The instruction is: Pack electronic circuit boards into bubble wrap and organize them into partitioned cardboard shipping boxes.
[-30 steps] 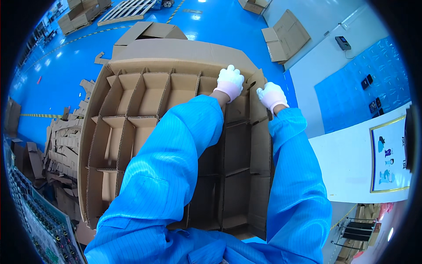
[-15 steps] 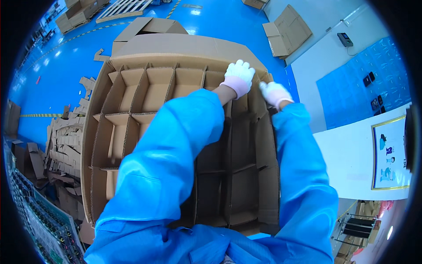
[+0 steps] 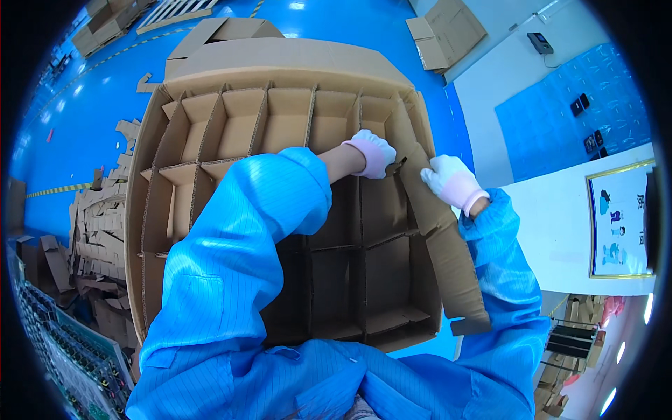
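Observation:
A large open cardboard box (image 3: 143,280) stands in front of me, split into a grid by cardboard dividers (image 3: 266,122). Along its right side, a long notched cardboard strip (image 3: 455,269) leans outward, its near end sticking out past the box wall. My right hand (image 3: 453,180), in a white glove with a pink cuff, pinches the upper edge of that strip. My left hand (image 3: 374,152), gloved alike, is closed over the right-hand compartments, close to the strip's far part. Its fingertips are hidden, so what it grips cannot be made out.
A heap of cardboard scraps (image 3: 101,224) lies left of the box, with circuit boards (image 3: 70,350) nearer me. Behind stand a folded-open carton (image 3: 448,35) and a wooden pallet (image 3: 175,14). A white wall with a framed poster (image 3: 619,224) is at right.
Both hands have come nearer to me, the left dropping from the far right corner. The cardboard strip has swung outward over the right wall, baring the compartments beside it.

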Demonstrator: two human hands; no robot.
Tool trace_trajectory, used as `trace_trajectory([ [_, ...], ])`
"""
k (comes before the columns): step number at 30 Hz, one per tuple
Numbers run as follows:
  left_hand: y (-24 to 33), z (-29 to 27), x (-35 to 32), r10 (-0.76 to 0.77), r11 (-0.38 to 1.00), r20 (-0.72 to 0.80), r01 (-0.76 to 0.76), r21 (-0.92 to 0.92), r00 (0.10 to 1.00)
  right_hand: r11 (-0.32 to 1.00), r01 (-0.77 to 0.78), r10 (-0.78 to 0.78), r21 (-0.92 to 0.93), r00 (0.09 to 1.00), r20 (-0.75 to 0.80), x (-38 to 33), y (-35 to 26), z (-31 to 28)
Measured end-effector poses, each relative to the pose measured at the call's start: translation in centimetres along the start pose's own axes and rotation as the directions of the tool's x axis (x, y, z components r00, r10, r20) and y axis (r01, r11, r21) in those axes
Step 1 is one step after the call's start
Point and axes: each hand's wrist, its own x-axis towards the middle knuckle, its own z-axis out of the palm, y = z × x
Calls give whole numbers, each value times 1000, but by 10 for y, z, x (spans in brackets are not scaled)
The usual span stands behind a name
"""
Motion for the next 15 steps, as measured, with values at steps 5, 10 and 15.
trace_trajectory([
  [5, 6, 1, -2, -10, 999, -6, 10, -41, 1000, 999, 28, -29, 32, 999, 26, 5, -1, 17],
  [10, 11, 6, -3, -20, 999, -104, 23, 31, 994, 998, -14, 16, -54, 999, 47, 13, -20, 28],
  [15, 22, 5, -9, -21, 996, -216, 38, 77, 976, 988, -148, 154, -50, 974, 165, -7, -31, -13],
])
